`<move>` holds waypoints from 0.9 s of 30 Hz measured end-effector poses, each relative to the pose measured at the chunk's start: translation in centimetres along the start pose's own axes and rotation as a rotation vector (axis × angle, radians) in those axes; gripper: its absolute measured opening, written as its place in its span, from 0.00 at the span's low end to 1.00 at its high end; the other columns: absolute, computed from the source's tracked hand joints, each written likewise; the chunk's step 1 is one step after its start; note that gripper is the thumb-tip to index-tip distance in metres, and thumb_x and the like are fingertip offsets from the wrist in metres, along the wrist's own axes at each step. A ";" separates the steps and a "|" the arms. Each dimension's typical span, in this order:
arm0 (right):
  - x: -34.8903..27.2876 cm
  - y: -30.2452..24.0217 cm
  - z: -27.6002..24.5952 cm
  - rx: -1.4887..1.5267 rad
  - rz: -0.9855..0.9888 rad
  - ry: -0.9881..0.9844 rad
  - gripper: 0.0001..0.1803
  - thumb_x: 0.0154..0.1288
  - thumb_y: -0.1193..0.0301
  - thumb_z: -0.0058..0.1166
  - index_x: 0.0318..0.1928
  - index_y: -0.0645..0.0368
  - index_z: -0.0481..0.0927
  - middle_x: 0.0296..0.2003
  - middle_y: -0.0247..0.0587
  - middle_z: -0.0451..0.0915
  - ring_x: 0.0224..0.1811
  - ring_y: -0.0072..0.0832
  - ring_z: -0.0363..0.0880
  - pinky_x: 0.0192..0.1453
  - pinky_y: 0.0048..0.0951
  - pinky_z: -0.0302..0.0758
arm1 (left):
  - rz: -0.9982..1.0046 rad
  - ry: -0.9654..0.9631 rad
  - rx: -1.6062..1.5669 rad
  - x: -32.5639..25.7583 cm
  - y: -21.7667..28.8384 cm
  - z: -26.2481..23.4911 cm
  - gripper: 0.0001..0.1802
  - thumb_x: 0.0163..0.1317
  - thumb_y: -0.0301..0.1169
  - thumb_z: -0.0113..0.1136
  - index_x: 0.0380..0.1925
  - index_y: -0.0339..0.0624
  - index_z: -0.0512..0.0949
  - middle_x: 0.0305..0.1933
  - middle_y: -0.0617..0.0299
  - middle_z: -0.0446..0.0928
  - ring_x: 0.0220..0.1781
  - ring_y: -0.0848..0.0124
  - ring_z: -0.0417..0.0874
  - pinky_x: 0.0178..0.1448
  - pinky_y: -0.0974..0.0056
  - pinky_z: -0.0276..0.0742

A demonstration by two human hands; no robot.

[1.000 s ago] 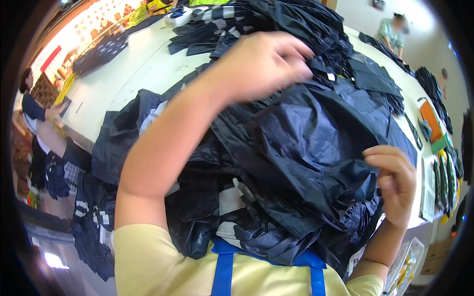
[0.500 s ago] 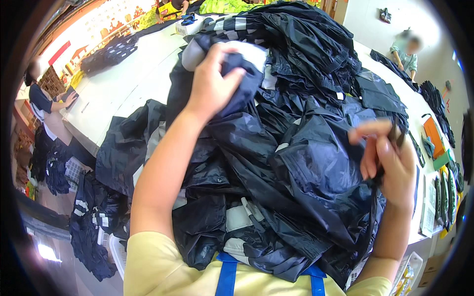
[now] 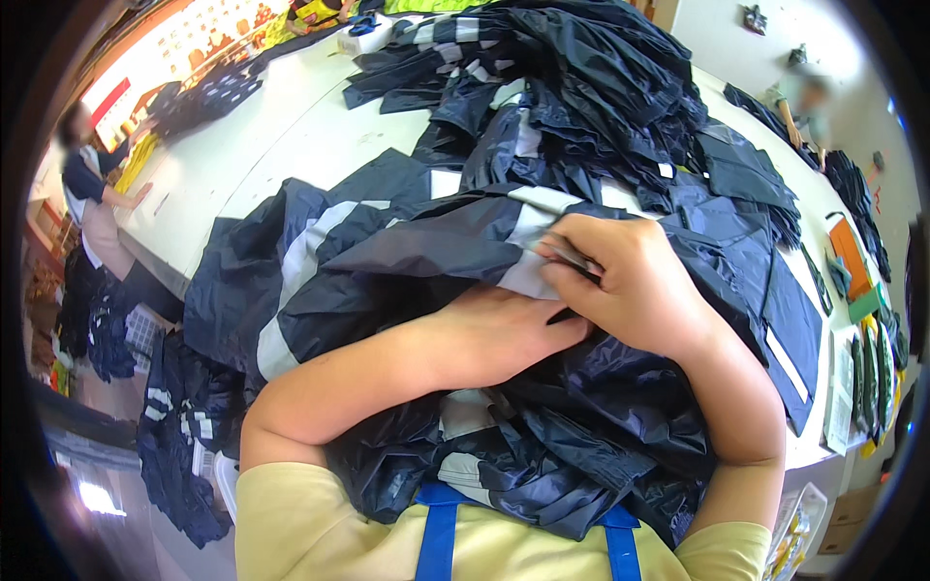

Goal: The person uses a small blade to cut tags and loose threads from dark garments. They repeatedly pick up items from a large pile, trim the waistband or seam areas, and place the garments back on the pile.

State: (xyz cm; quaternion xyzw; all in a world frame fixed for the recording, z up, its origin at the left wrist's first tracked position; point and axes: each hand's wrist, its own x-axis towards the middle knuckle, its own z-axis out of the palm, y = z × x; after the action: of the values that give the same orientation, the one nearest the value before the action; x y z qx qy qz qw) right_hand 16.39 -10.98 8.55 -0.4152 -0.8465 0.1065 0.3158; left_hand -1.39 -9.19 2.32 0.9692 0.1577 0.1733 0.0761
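A dark navy garment (image 3: 417, 242) with silver-grey strips lies gathered across the front of the table. My left hand (image 3: 499, 334) is closed on its edge from below, near a grey strip (image 3: 528, 276); some of its fingers are hidden under the cloth. Over that same strip, my right hand (image 3: 644, 281) is closed around small thread snips (image 3: 579, 259), dark with a metal blade, mostly covered by the fingers. The two hands almost meet. More dark cloth (image 3: 542, 455) is bunched against my body below the forearms.
A large heap of dark garments (image 3: 620, 87) rises at the back of the white table (image 3: 291, 116). An orange box (image 3: 850, 257) and a green box (image 3: 867, 305) stand at the right edge. People work at the far left (image 3: 92, 184), far right (image 3: 804, 102) and back (image 3: 318, 14).
My left hand has come down and toward me from the back, drawing the garment along. My right hand has moved left with the snips to meet it at the grey strip.
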 end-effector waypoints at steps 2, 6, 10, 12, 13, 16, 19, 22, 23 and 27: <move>-1.1 -0.3 -0.4 -0.091 -0.013 0.006 0.06 0.51 0.75 0.58 0.31 0.61 0.75 0.21 0.45 0.74 0.22 0.41 0.76 0.27 0.34 0.71 | -0.188 -0.035 -0.290 -1.8 0.2 -0.2 0.20 0.60 0.34 0.54 0.53 0.43 0.71 0.54 0.52 0.71 0.58 0.57 0.73 0.61 0.56 0.68; -3.5 -0.4 -2.1 0.149 -0.228 -0.199 0.11 0.41 0.80 0.61 0.29 0.59 0.76 0.19 0.37 0.71 0.19 0.34 0.72 0.22 0.29 0.67 | -0.133 0.660 -2.042 -7.9 -1.6 3.6 0.28 0.59 0.41 0.63 0.55 0.39 0.71 0.58 0.57 0.73 0.62 0.64 0.72 0.67 0.58 0.64; -5.4 -0.2 -2.9 0.186 -0.156 -0.378 0.14 0.38 0.80 0.61 0.31 0.59 0.78 0.21 0.36 0.75 0.21 0.35 0.75 0.25 0.30 0.70 | -0.487 0.972 -1.943 -7.6 -1.5 -0.6 0.17 0.61 0.31 0.58 0.49 0.37 0.74 0.49 0.56 0.78 0.52 0.63 0.79 0.58 0.59 0.72; -5.7 0.0 -3.0 0.118 -0.036 -0.459 0.14 0.39 0.80 0.61 0.32 0.59 0.79 0.22 0.37 0.76 0.22 0.35 0.76 0.25 0.30 0.71 | -0.548 1.141 -1.280 -6.4 -1.8 0.2 0.11 0.60 0.25 0.55 0.43 0.36 0.75 0.44 0.55 0.79 0.46 0.62 0.80 0.52 0.59 0.74; -5.8 0.3 -3.1 0.075 -0.041 -0.425 0.12 0.42 0.79 0.60 0.33 0.61 0.79 0.25 0.38 0.79 0.24 0.36 0.77 0.27 0.31 0.72 | -0.514 1.165 -0.988 -5.8 -2.0 0.4 0.09 0.60 0.22 0.54 0.40 0.35 0.76 0.41 0.55 0.80 0.43 0.61 0.81 0.49 0.60 0.75; -5.6 -0.4 -5.4 0.221 0.168 -0.192 0.06 0.50 0.79 0.59 0.31 0.63 0.79 0.25 0.36 0.80 0.20 0.21 0.75 0.23 0.21 0.68 | -0.220 0.935 0.166 -3.2 -2.9 -1.2 0.09 0.51 0.21 0.56 0.35 0.35 0.77 0.37 0.51 0.77 0.40 0.54 0.78 0.45 0.56 0.74; -5.4 -0.5 -5.6 0.621 0.190 0.344 0.20 0.61 0.63 0.54 0.46 0.68 0.75 0.28 0.37 0.78 0.16 0.12 0.63 0.21 0.16 0.61 | -0.199 0.710 0.380 0.7 -2.6 -1.5 0.10 0.49 0.22 0.54 0.33 0.35 0.77 0.41 0.51 0.74 0.41 0.54 0.76 0.42 0.58 0.76; -4.1 -0.6 -4.2 0.725 0.208 0.484 0.37 0.54 0.51 0.59 0.56 0.67 0.69 0.41 0.41 0.77 0.17 0.11 0.62 0.22 0.14 0.61 | -0.239 0.618 0.367 2.5 -1.6 -0.8 0.10 0.49 0.24 0.53 0.33 0.36 0.78 0.46 0.53 0.71 0.43 0.58 0.75 0.41 0.61 0.77; -3.9 -0.5 -4.0 0.756 0.221 0.473 0.39 0.50 0.54 0.64 0.57 0.66 0.68 0.43 0.41 0.76 0.18 0.10 0.61 0.22 0.13 0.60 | -0.223 0.623 0.390 2.7 -1.7 -0.5 0.11 0.48 0.24 0.53 0.33 0.36 0.78 0.45 0.54 0.71 0.43 0.59 0.75 0.41 0.62 0.77; -4.1 -0.8 -3.4 0.708 0.180 0.444 0.48 0.36 0.66 0.79 0.58 0.63 0.66 0.49 0.37 0.73 0.21 0.05 0.54 0.23 0.11 0.54 | -0.188 0.589 0.485 2.8 -1.8 -0.5 0.12 0.45 0.25 0.54 0.33 0.37 0.78 0.48 0.54 0.72 0.43 0.60 0.75 0.44 0.62 0.76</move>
State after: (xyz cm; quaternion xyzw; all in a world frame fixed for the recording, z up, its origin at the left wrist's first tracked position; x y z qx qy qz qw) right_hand 19.85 -14.88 9.72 -0.3660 -0.6295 0.3258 0.6029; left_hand 0.38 -6.54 3.31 0.8491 0.2975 0.3937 -0.1882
